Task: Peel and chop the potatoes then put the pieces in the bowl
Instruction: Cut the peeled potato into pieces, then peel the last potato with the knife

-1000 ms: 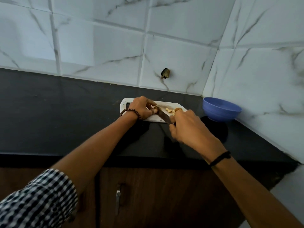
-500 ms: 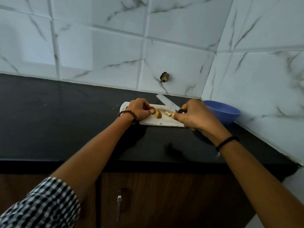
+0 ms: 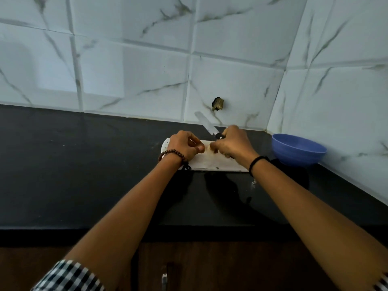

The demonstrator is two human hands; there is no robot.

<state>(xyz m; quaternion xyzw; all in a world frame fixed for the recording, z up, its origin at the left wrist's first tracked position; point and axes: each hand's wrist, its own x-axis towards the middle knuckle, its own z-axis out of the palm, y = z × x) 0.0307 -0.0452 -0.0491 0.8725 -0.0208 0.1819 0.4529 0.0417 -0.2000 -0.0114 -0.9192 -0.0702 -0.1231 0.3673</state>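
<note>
A white cutting board (image 3: 212, 163) lies on the black counter. My left hand (image 3: 184, 149) rests on its left part, fingers curled around a piece of potato that is mostly hidden. My right hand (image 3: 233, 144) is closed on the black handle of a knife (image 3: 206, 123), whose blade points up and back to the left, off the board. Its fingertips touch pale potato pieces (image 3: 210, 148) between the two hands. The blue bowl (image 3: 298, 149) stands to the right of the board, in the corner; its inside is hidden from this angle.
The black counter (image 3: 84, 169) stretches left of the board. White marble-tiled walls close the back and right sides, with a small brown lump (image 3: 218, 103) stuck on the back wall. Wooden cabinet doors with a handle (image 3: 164, 280) are below the counter edge.
My right hand lifted the knife off the potato, swung the blade up and back, and moved onto the board toward the cut pieces. My left hand stayed on the board.
</note>
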